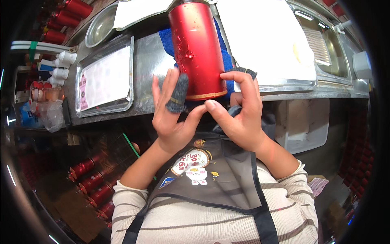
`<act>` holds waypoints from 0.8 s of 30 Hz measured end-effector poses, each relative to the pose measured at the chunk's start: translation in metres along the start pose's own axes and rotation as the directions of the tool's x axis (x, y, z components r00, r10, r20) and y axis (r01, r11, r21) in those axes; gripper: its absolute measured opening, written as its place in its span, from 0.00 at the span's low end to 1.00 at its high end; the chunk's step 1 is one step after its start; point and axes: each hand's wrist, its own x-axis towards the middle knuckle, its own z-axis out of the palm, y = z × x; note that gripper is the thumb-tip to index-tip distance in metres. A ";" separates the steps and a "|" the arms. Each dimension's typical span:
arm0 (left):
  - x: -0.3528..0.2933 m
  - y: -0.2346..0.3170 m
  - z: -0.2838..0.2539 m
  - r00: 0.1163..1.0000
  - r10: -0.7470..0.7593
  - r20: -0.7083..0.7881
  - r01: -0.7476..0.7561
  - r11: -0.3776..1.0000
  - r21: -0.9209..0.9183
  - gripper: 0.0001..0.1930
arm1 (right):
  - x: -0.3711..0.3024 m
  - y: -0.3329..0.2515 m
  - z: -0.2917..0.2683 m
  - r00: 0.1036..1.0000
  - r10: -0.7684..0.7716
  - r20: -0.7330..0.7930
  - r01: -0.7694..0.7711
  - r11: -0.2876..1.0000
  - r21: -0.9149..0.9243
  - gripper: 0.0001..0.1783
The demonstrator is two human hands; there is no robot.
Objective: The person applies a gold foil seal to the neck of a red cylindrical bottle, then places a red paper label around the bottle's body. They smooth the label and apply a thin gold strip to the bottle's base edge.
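A glossy red bottle lies on a blue cloth, wet with drops. A thin gold band rings its near end. My left hand is open at the bottle's lower left, fingers stretched out; a dark finger cover is on one of them. On the right side, my right hand bends round the bottle, its index fingertip against the red wall; dark covering shows on other fingers. My two thumbs come close together just below the near end. Whether either thumb presses on the base cannot be made out.
A metal tray with printed label sheets stands left on the steel counter. White sheets cover the right, before a sink. A metal bowl sits far left. More red bottles stand below left; a plastic bin below right.
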 end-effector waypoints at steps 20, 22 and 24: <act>-0.030 -0.005 -0.011 0.990 -0.065 0.123 0.064 0.998 0.011 0.20 | 0.012 0.004 0.021 0.981 -0.177 -0.077 0.159 0.966 -0.203 0.39; -0.030 -0.003 -0.011 0.989 -0.069 0.128 0.068 0.998 0.010 0.20 | 0.011 0.003 0.023 0.981 -0.168 -0.099 0.147 0.970 -0.196 0.39; -0.026 -0.003 -0.013 0.986 -0.063 0.154 0.058 0.998 0.037 0.21 | 0.012 0.004 0.023 0.979 -0.168 -0.118 0.147 0.974 -0.170 0.38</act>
